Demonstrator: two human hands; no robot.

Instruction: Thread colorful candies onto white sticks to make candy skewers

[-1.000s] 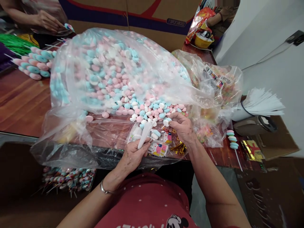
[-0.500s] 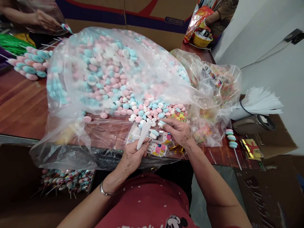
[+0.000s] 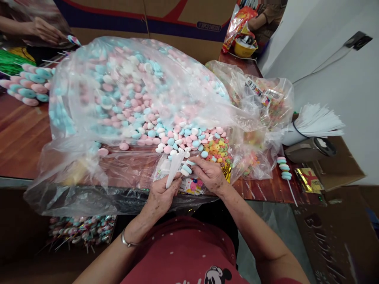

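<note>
My left hand point(image 3: 160, 197) is closed around a bundle of flat white sticks point(image 3: 175, 169). Blue and white marshmallows point(image 3: 186, 170) are stacked just beside the bundle, apparently on a stick held in the same hand. The fingertips of my right hand point(image 3: 209, 174) pinch a pale blue marshmallow point(image 3: 190, 162) at the top of that stack. Loose pink, blue and white marshmallows point(image 3: 177, 138) spill from a big clear bag point(image 3: 97, 90) just beyond my hands. Small coloured ring candies point(image 3: 219, 150) lie to the right of them.
A finished-looking marshmallow stick point(image 3: 284, 169) lies at the right, near a grey mug point(image 3: 310, 150) and a container of white sticks point(image 3: 319, 120). Candy bags point(image 3: 266, 98) stand behind. Another person's hand point(image 3: 49, 29) is at the upper left, above stacked marshmallow skewers point(image 3: 29, 85).
My right hand has moved left with its marshmallow, from apart to against the stack by my left hand. More ring candies show. The whole view has shifted slightly.
</note>
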